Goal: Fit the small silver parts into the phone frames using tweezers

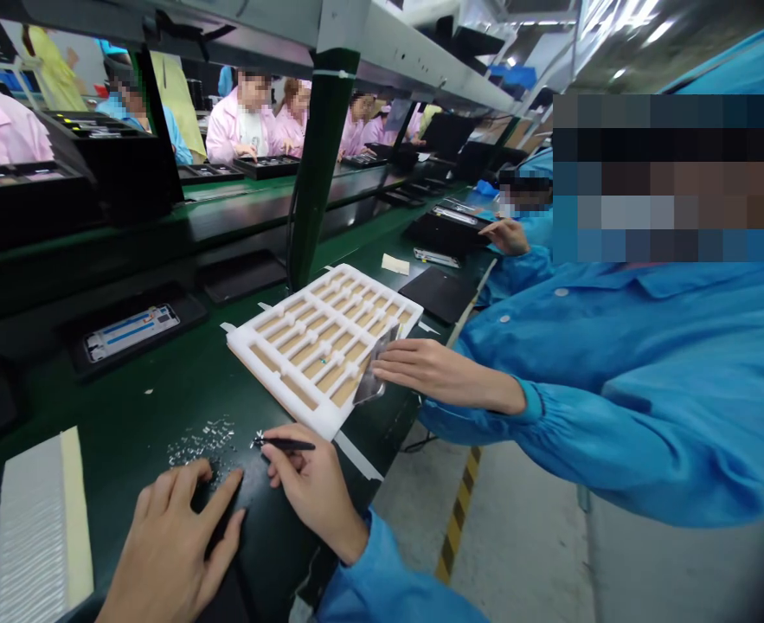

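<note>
My right hand [313, 484] pinches black tweezers [284, 444] whose tip points left at a small metal part on the green mat. My left hand [170, 545] rests on a dark flat piece [252, 510] at the bench's front edge, fingers spread and pressing down. A scatter of tiny silvery parts [203, 437] lies just beyond my left fingertips. A white foam tray [320, 342] with slotted compartments sits to the right of the parts. A co-worker's hand [430, 372] in a blue sleeve lies on the tray's near corner over a shiny foil piece [375, 368].
A white ribbed foam block [37, 528] lies at the front left. Black trays [128, 333] ride the conveyor beyond the mat. A green post [320, 164] rises behind the foam tray. Co-workers in blue sit close on the right, others in pink across the line.
</note>
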The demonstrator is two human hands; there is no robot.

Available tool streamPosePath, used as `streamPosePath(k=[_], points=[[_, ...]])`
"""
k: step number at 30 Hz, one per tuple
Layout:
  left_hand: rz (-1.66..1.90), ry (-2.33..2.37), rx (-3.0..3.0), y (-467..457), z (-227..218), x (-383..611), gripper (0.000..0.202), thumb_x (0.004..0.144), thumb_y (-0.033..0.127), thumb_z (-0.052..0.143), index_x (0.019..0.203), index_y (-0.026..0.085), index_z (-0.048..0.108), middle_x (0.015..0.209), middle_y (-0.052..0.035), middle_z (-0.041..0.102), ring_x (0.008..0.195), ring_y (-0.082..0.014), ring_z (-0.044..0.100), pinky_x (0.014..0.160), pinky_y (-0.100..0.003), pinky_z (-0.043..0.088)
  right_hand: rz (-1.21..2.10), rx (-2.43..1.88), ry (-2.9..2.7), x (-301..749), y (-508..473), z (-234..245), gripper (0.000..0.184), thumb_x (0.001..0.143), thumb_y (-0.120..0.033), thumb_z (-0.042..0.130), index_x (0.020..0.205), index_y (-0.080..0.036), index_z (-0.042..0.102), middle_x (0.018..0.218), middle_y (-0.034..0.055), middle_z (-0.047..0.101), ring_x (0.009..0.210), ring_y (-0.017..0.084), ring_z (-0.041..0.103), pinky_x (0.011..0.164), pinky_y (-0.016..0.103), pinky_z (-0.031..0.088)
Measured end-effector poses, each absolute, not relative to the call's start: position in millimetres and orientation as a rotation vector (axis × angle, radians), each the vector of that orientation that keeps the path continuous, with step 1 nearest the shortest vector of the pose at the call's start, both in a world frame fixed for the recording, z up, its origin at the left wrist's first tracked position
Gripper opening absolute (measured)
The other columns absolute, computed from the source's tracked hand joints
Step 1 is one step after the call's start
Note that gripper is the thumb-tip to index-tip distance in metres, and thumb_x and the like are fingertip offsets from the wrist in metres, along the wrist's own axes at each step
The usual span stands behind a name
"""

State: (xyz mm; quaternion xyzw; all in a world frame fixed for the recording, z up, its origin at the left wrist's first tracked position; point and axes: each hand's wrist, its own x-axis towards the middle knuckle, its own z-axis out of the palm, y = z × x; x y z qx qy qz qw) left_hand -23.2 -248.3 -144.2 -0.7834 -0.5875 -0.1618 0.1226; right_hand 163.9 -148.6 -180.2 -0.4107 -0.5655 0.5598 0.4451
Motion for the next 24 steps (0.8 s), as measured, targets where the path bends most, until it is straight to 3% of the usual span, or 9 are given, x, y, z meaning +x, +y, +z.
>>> streamPosePath(k=[10, 17, 20, 24], points=[[-0.453, -1.718, -2.272, -249, -145, -25, 0.035, 0.1, 0.03, 0.062, 0.133, 0.026, 0.073, 0.115, -0.0129, 0.063, 0.101, -0.0309, 0.058, 0.081, -0.042, 0.045, 1.431, -0.988, -1.489, 163, -145, -177, 0.02, 0.097, -0.035, 0.075, 0.105, -0.019, 0.083, 0.107, 0.0093, 0.077, 0.061, 0.013, 0.068, 0.048, 0.023, 0.056], [-0.447, -1.749, -2.197, -250, -147, -24, 0.05, 0.102, 0.037, 0.06, 0.143, 0.01, 0.058, 0.119, -0.0177, 0.063, 0.107, -0.0348, 0.058, 0.085, -0.046, 0.045, 1.458, -0.954, -1.605, 169, -144, -168, 0.015, 0.095, -0.028, 0.077, 0.104, -0.022, 0.086, 0.107, 0.0089, 0.08, 0.081, 0.02, 0.073, 0.06, 0.027, 0.06], [-0.449, -1.76, -2.188, -250, -149, -24, 0.053, 0.103, 0.04, 0.058, 0.145, 0.009, 0.055, 0.12, -0.0178, 0.063, 0.106, -0.0344, 0.058, 0.085, -0.045, 0.045, 1.466, -0.935, -1.622, 171, -144, -167, 0.014, 0.095, -0.029, 0.078, 0.103, -0.022, 0.087, 0.105, 0.0086, 0.08, 0.086, 0.022, 0.074, 0.068, 0.03, 0.062], [-0.435, -1.773, -2.191, -250, -150, -25, 0.051, 0.103, 0.041, 0.058, 0.145, 0.012, 0.055, 0.12, -0.0171, 0.063, 0.107, -0.0341, 0.058, 0.086, -0.045, 0.045, 1.475, -0.952, -1.576, 171, -143, -170, 0.017, 0.093, -0.033, 0.08, 0.103, -0.02, 0.086, 0.105, 0.0085, 0.08, 0.07, 0.017, 0.071, 0.063, 0.028, 0.062]])
